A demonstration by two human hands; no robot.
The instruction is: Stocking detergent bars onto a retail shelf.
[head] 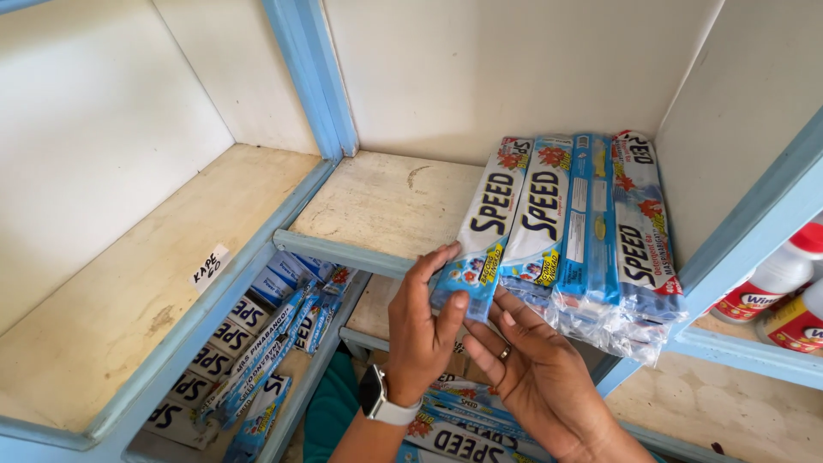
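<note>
Both hands hold the near end of one long blue and white soap packet (482,249). The left hand (420,330), with a white watch, pinches it with thumb and fingers. The right hand (536,369), with a ring, props it from below with flat fingers. The packet lies on the wooden shelf (386,201), touching three more packets (600,240) beside it. More such packets (257,360) lie on the shelf below. White bottles with red caps (776,287) stand at the right.
</note>
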